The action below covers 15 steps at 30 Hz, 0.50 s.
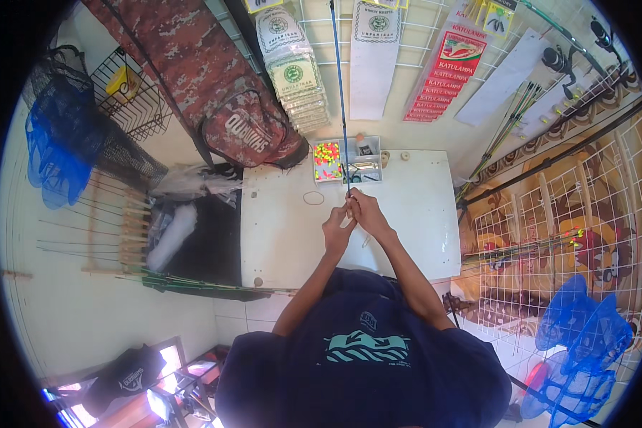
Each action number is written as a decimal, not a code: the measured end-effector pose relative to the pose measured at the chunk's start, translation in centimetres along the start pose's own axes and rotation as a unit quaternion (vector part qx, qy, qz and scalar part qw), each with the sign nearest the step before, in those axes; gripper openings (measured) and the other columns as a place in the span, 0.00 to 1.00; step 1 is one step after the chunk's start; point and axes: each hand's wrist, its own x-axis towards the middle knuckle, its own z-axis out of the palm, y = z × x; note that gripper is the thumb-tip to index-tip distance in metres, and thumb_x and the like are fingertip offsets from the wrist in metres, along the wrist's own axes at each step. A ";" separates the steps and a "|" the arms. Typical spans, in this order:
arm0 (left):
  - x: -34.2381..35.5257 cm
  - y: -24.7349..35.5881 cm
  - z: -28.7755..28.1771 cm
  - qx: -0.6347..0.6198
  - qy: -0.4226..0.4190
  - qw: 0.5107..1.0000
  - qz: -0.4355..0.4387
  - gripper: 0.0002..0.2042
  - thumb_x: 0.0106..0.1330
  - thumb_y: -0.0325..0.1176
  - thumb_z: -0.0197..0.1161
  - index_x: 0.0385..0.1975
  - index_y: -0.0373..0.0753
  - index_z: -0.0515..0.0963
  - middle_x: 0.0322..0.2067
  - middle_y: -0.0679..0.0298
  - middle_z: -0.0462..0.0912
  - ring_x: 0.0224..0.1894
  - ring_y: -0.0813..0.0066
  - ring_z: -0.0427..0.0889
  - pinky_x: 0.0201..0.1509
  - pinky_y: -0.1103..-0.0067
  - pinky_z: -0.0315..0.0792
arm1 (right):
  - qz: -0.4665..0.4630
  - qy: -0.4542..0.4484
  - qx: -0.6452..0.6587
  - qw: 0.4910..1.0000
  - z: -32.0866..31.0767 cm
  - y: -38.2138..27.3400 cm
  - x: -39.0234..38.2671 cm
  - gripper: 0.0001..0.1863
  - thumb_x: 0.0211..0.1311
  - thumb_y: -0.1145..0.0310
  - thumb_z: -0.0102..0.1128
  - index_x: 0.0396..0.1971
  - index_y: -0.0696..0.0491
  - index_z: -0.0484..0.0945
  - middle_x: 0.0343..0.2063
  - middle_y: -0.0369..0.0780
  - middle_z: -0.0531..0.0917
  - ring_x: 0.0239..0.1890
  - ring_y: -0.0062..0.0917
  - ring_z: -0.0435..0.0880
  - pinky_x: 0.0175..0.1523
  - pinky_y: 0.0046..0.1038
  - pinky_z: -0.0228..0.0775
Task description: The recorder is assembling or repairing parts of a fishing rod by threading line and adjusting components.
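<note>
A thin blue rod (344, 121) runs from the top of the view down to my hands over the white tabletop (278, 235). My right hand (367, 214) is closed around its lower part. My left hand (335, 230) is closed just below and left of it, touching the right; what its fingers hold is too small to make out. A short pale strip (366, 241) shows beneath my right hand. Just beyond my hands sits a compartment box (361, 171) with bright pink and yellow small pieces (327, 160), dark items and a small bottle. A thin loop (313, 197) lies left of my hands.
A camouflage bag (246, 135) leans at the back left. Packets (442, 78) hang on the back grid. Blue nets (60, 157) are at left and more (581, 328) at lower right. Rods and reels (560, 68) stand at the right, by a wire rack (549, 214).
</note>
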 end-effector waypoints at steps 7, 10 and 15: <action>0.3 -0.7 0.4 -0.006 -0.012 1.000 0.007 0.15 0.54 0.23 0.69 0.38 0.32 0.70 0.46 0.50 0.82 0.53 0.61 0.80 0.54 0.74 0.75 | 0.044 0.010 0.014 0.999 0.3 1.5 -0.4 0.04 0.67 0.74 0.49 0.38 0.58 0.70 0.21 0.45 0.81 0.24 0.30 0.82 0.32 0.31 0.73; 0.7 -0.1 0.5 0.021 -0.018 1.000 0.010 0.16 0.54 0.24 0.70 0.38 0.33 0.70 0.45 0.50 0.82 0.52 0.62 0.80 0.54 0.74 0.75 | 0.051 0.013 -0.004 0.999 0.1 2.1 -0.1 0.09 0.69 0.68 0.51 0.42 0.57 0.72 0.24 0.44 0.83 0.28 0.26 0.84 0.33 0.29 0.75; 1.0 0.3 0.6 0.030 -0.019 0.999 0.005 0.17 0.55 0.27 0.71 0.39 0.32 0.70 0.43 0.49 0.82 0.52 0.59 0.80 0.53 0.72 0.76 | 0.063 0.035 0.051 0.996 0.2 5.2 -1.4 0.10 0.69 0.69 0.51 0.46 0.55 0.73 0.33 0.43 0.85 0.37 0.27 0.86 0.40 0.27 0.78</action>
